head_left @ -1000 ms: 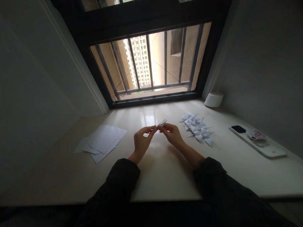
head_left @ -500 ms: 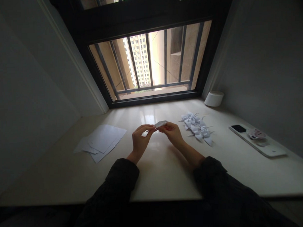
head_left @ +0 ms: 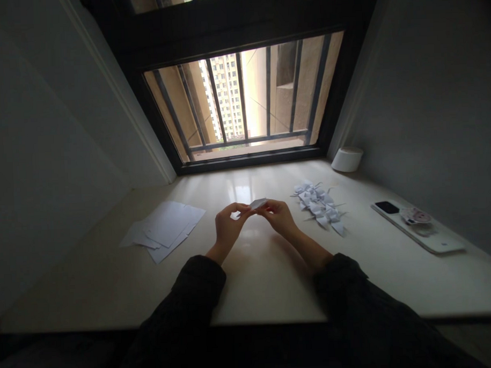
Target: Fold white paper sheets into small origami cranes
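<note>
A small folded piece of white paper point(head_left: 258, 203) is held up between my two hands, above the pale sill. My left hand point(head_left: 229, 223) pinches its left end between thumb and fingers. At its right end, my right hand point(head_left: 279, 217) grips the paper with bent fingers. The fingers cover part of the folds, so the exact shape is hard to read. To the right of my right hand lies a cluster of several folded white paper cranes point(head_left: 318, 204). Left of my left hand, loose white paper sheets point(head_left: 170, 224) overlap in a flat stack.
A white phone point(head_left: 436, 242) with a round pinkish grip lies at the right. A white cylindrical object point(head_left: 346, 160) stands in the far right corner by the wall. The dark-framed window point(head_left: 248, 157) borders the back of the white sill point(head_left: 265, 290).
The folded paper has shifted slightly left and tilted between my fingers. The left fingers have moved a little along it. Everything on the sill stays where it was.
</note>
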Action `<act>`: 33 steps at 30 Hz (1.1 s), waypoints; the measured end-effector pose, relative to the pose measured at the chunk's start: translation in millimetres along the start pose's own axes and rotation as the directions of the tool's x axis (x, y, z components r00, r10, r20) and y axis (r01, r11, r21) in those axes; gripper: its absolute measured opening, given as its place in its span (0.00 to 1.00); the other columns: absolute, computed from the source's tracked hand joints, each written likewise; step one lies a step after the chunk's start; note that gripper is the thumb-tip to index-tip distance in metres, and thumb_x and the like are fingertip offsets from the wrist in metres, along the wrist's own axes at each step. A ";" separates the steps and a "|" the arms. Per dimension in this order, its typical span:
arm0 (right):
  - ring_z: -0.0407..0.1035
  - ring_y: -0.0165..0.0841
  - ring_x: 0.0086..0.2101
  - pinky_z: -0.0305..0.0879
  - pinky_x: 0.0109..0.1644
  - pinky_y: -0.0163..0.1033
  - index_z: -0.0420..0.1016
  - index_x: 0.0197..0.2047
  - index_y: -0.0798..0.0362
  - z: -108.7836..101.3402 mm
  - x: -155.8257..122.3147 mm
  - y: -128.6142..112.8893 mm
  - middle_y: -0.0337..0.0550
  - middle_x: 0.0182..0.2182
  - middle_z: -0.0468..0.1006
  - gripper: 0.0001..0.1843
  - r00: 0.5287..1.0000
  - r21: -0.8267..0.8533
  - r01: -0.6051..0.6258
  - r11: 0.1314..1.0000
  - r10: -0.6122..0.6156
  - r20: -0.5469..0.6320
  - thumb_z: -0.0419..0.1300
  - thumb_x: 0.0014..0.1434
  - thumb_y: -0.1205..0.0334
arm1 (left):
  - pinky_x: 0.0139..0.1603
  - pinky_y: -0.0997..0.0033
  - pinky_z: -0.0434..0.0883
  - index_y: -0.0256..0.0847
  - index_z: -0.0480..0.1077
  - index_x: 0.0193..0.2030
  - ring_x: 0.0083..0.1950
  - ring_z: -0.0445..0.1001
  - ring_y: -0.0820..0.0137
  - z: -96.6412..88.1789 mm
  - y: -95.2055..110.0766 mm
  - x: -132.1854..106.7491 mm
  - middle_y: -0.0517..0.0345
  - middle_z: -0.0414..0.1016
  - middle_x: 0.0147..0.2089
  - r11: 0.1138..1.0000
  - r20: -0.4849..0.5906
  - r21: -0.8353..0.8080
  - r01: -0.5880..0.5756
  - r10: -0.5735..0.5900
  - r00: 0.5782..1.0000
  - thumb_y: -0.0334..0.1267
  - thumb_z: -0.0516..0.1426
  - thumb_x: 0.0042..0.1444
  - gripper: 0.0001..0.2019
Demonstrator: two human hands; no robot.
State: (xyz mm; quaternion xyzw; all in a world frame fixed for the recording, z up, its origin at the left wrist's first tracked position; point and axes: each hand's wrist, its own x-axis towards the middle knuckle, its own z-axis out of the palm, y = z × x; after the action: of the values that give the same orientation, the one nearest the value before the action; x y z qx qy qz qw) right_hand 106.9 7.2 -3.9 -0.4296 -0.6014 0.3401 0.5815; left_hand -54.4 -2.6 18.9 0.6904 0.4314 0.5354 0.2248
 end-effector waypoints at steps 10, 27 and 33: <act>0.67 0.31 0.24 0.64 0.32 0.37 0.74 0.20 0.52 3.5 -2.9 -10.6 0.39 0.20 0.76 0.18 1.000 -0.174 -0.010 0.985 0.009 -0.004 0.63 0.49 0.46 | 0.32 0.72 0.66 0.42 0.73 0.31 0.29 0.71 0.72 -0.4 4.2 0.7 0.61 0.75 0.27 0.993 -0.074 0.112 0.023 -0.014 0.997 0.46 0.60 0.51 0.10; 0.72 0.34 0.29 0.66 0.32 0.37 0.77 0.30 0.52 -0.1 1.8 2.7 0.42 0.27 0.79 0.18 0.993 -0.124 -0.100 0.987 0.106 0.044 0.62 0.49 0.45 | 0.34 0.66 0.75 0.36 0.76 0.35 0.31 0.79 0.65 3.3 -13.8 4.1 0.50 0.80 0.31 0.838 0.242 -0.310 0.448 -0.386 0.890 0.49 0.64 0.44 0.18; 0.72 0.35 0.29 0.67 0.34 0.39 0.79 0.29 0.53 0.7 0.7 4.6 0.44 0.27 0.80 0.16 0.991 -0.138 -0.131 0.982 0.135 0.021 0.64 0.48 0.47 | 0.41 0.61 0.77 0.35 0.76 0.36 0.34 0.79 0.64 4.5 -14.9 3.6 0.50 0.80 0.34 0.781 0.318 -0.361 0.510 -0.411 0.854 0.51 0.64 0.44 0.20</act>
State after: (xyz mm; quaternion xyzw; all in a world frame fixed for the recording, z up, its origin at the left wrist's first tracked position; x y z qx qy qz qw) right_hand 106.7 9.7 -7.9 -0.5022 -0.6019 0.3430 0.5176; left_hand -55.3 8.9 7.9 0.5507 0.4298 0.4651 0.5437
